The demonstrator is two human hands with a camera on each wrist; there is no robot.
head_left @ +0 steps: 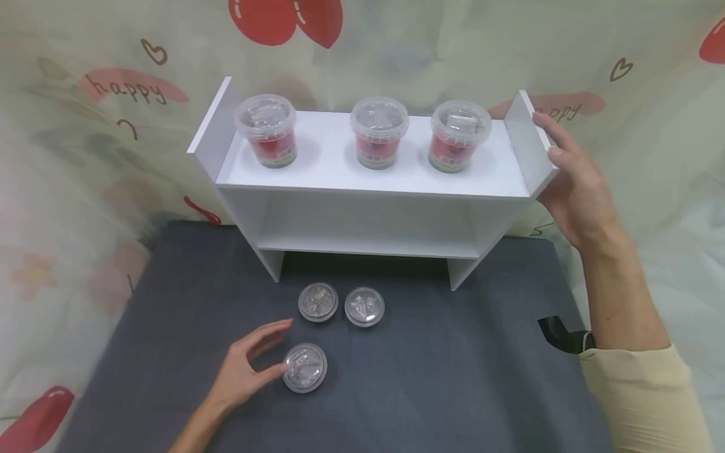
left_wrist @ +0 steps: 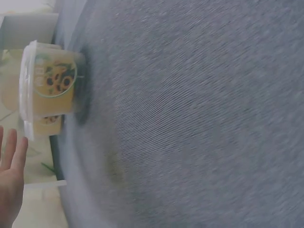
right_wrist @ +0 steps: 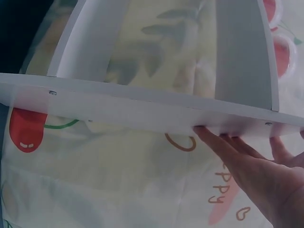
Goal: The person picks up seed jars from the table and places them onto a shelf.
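My left hand (head_left: pixel 240 371) reaches in low over the dark tabletop, fingers extended and thumb spread apart. Its thumb tip overlaps the rim of the nearest clear-lidded tub (head_left: pixel 305 369); whether it touches cannot be told. In the left wrist view, a tub with yellow contents and a printed label (left_wrist: pixel 57 85) stands beyond the fingers (left_wrist: pixel 18 159). My right hand (head_left: pixel 580 189) rests against the right side panel of a white shelf unit (head_left: pixel 374 220). From the right wrist view, extended fingers (right_wrist: pixel 221 147) touch the panel's outer face.
Two more lidded tubs (head_left: pixel 318 302) sit on the table before the shelf. On the top shelf stand three clear cups with red contents, left (head_left: pixel 272 141), middle (head_left: pixel 378 141) and right (head_left: pixel 453 145). A printed cloth (head_left: pixel 396 50) hangs behind.
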